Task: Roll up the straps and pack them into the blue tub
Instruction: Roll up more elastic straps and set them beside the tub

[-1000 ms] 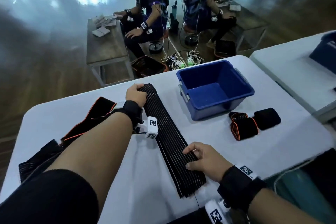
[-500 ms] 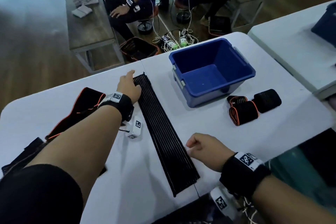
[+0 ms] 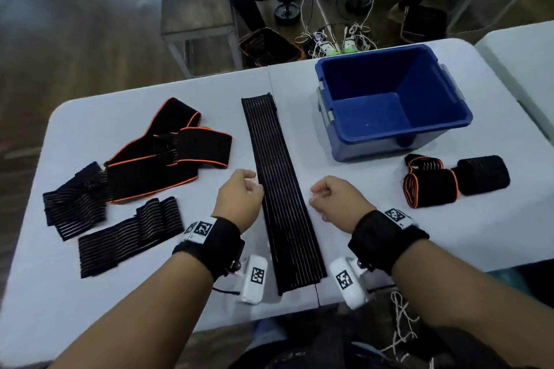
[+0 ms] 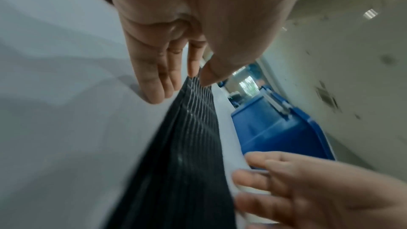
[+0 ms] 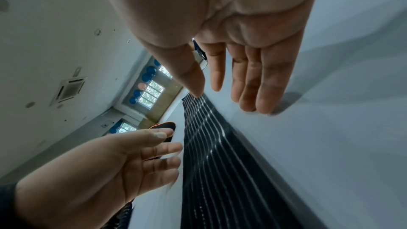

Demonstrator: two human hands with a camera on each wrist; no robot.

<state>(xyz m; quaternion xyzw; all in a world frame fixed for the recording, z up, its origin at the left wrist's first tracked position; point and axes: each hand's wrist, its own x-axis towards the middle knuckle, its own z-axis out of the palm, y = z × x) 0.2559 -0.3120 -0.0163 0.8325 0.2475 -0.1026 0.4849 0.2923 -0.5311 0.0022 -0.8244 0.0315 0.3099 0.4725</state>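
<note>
Far left on the white table, two striped black straps lie crumpled, one nearer the edge, and just beyond them an orange-edged strap sprawls in loose folds. Moving in, the left hand hovers at the left edge of the long striped strap, fingers loosely curled in the head view; the left wrist view shows them relaxed, thumb and forefinger close together over the strap's edge, and whether they actually touch it I cannot tell. That long strap lies flat and straight down the middle of the table, running from the near edge away toward the far side, unrolled along its whole length. On its other side the right hand sits just beside the strap's right edge, apart from it, fingers loosely bent and holding nothing; the right wrist view shows the palm open, fingers relaxed and together. Further right, the blue tub stands near the far side of the table, nothing inside it. In front of the tub, two rolled straps rest touching each other on the table: an orange-edged roll and a plain black roll.
</note>
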